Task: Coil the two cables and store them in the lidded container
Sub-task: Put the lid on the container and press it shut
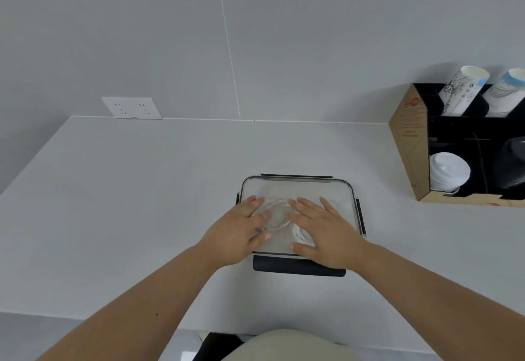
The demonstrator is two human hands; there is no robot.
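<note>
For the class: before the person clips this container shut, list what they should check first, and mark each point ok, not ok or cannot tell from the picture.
1. Both cables coiled inside the container: ok, two pale coils show through the clear lid.
2. Lid seated on the rim: looks ok at the far edge; near edge hidden by the hands.
3. No cable trapped under the lid's edge: cannot tell.
4. Left hand and right hand flat on the lid: ok.
5. Near latch fastened: not ok, it sticks out flat.
6. Side latches fastened: cannot tell.

Grey counter (142, 204) — lidded container (298, 187), cardboard organiser (409, 133)
</note>
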